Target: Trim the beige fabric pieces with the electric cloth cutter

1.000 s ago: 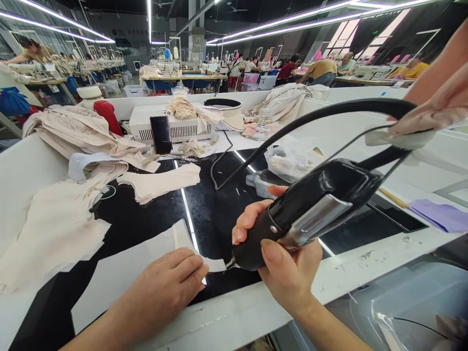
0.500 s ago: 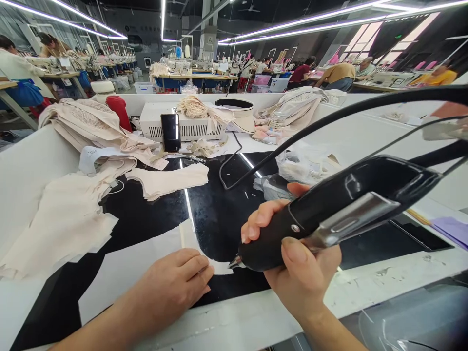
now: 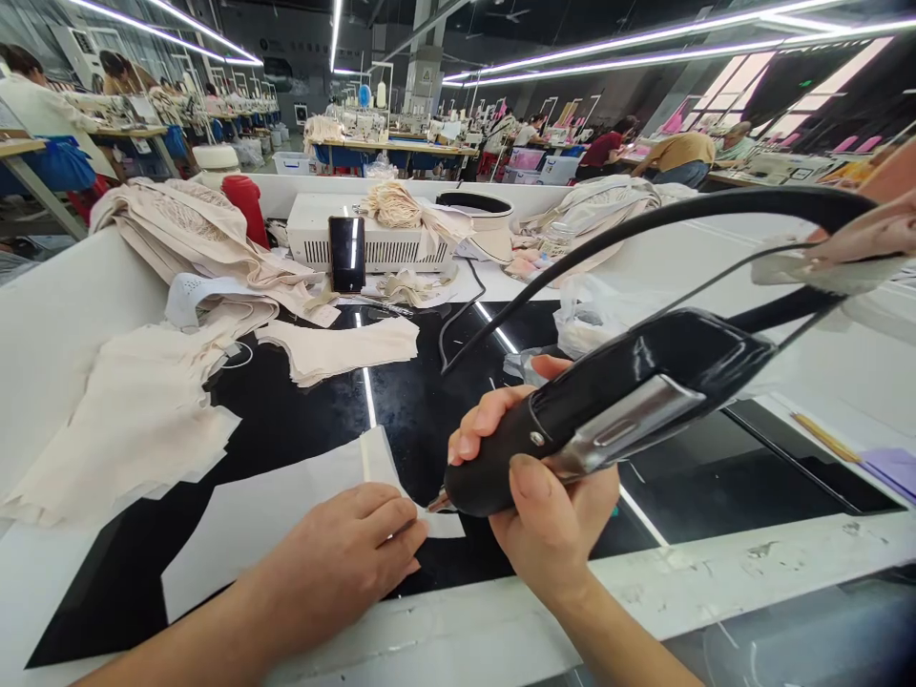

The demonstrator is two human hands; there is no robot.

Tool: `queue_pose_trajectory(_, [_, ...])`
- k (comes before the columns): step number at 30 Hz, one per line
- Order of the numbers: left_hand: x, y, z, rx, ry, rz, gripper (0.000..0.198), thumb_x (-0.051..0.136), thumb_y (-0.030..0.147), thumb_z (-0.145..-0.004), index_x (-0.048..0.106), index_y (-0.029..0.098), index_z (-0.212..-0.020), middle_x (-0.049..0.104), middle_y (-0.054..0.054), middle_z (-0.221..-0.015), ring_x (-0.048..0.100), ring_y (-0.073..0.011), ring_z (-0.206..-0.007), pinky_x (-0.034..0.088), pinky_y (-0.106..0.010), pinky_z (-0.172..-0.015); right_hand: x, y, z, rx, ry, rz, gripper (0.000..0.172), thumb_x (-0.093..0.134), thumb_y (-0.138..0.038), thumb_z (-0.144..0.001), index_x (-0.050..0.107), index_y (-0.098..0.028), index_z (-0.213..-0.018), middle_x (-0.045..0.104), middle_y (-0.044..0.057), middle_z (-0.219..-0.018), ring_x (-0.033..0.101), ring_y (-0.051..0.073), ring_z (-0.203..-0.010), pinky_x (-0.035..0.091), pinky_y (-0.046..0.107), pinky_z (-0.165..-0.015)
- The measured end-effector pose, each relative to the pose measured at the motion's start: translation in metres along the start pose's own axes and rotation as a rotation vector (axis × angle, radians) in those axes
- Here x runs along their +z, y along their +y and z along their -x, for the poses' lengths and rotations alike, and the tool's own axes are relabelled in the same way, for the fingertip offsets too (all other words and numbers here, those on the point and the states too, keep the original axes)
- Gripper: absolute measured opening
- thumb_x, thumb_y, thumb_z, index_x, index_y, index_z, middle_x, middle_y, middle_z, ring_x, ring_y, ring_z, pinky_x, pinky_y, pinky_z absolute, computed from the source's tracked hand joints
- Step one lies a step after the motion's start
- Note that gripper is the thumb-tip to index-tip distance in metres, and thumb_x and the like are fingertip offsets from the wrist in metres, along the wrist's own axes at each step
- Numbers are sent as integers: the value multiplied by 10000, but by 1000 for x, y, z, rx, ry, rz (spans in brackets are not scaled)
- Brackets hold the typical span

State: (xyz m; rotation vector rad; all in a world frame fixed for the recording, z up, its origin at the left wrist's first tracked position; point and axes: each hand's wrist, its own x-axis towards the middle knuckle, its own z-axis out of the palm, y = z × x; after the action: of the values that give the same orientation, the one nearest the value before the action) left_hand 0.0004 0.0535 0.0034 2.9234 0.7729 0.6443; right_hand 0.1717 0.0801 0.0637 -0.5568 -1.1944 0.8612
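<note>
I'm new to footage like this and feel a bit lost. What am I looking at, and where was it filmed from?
No robot here: these are a person's two bare hands, filmed by a camera worn on the head, looking forward and down. The right hand grips a thick black tool with a silver lever and a metal tip. The left hand rests on a white sheet, fingers close to that tip. Beneath is a glossy black surface, where pale pieces, apparently cloth, also lie. Farther back, a phone stands upright before a white vented box.
</note>
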Motion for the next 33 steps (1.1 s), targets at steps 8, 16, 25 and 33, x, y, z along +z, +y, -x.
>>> queue_pose_trajectory(8, [-4,1,1,-5,-11,19,181,560,178,-989,615,90,-1137,646,-90,-1031,634,-249,-957,605,-380,-848,-2,-6,-1,17,-5,-16,396,702,-306,-890,531,-302,-1246,610,-23,-860,605,143,-633,528,310,-547])
queue_pose_trajectory(16, [-3,0,4,-12,-14,56,205,504,184,-1017,600,94,-1174,646,-101,-1058,635,-242,-987,600,-370,-867,-13,-10,-1,8,23,-24,465,734,-336,-869,525,-306,-1283,614,-23,-865,594,144,-642,517,309,-555])
queue_pose_trajectory(25, [-4,0,2,10,-25,15,218,484,178,-1022,602,72,-1171,652,-112,-1045,639,-248,-994,610,-376,-866,-9,-7,2,-10,24,8,458,735,-352,-858,539,-324,-1271,605,-11,-848,590,168,-597,495,339,-511])
queue_pose_trajectory(33, [-3,1,3,16,-40,5,223,479,168,-1023,596,71,-1187,649,-110,-1055,633,-252,-996,602,-388,-884,-9,-7,0,3,46,3,474,749,-365,-843,527,-318,-1260,612,-7,-829,582,176,-599,503,350,-517])
